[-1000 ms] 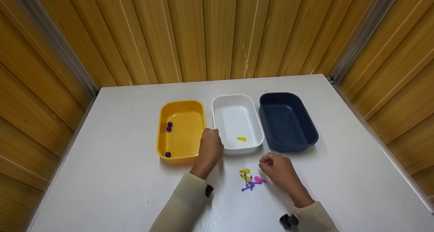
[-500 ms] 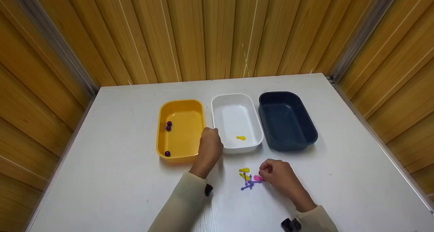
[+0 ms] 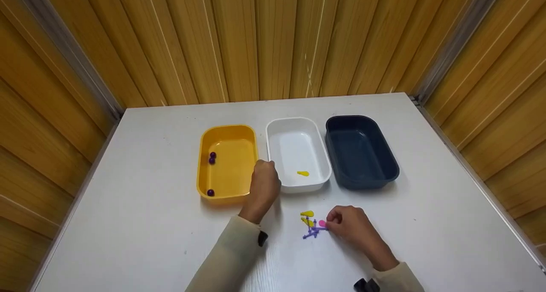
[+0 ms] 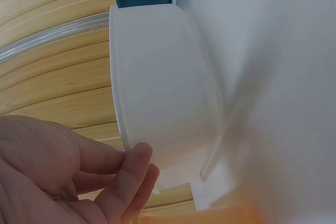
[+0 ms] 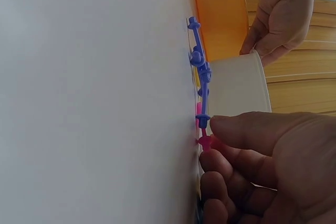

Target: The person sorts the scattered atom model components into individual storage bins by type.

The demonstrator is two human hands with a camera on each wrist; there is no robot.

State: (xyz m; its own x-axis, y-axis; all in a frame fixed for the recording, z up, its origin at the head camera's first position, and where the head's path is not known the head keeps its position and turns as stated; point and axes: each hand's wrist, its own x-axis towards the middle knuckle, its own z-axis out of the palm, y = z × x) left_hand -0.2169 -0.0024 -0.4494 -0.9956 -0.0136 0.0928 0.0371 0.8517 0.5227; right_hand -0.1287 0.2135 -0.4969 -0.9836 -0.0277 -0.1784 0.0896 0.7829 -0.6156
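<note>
Right hand (image 3: 350, 224) down on the table (image 3: 149, 224), fingers curled, thumb and fingertips (image 5: 236, 129) pinching the pink piece (image 3: 322, 224) at the right edge of a small pile; pile sits in front of the white tray (image 3: 298, 125), between the two hands; in it purple sticks (image 3: 311, 233) crossed, with knobbed ends, and yellow pieces (image 3: 307, 215) just behind; right wrist view shows the pink piece low against the table, touching a purple stick end.

Left hand (image 3: 264, 185) rests between the yellow tray (image 3: 228, 132) and the white tray, fingers loosely curled against the white tray's near left corner; left wrist view shows fingertips (image 4: 134, 169) touching the tray wall, nothing held.

Yellow tray holds three purple balls (image 3: 212, 157), two together by the left wall, one in the near left corner; white tray holds one yellow piece (image 3: 303, 173) near its front; blue tray (image 3: 362, 123) just right of the white one; wood-panel walls (image 3: 273, 40) around the table.
</note>
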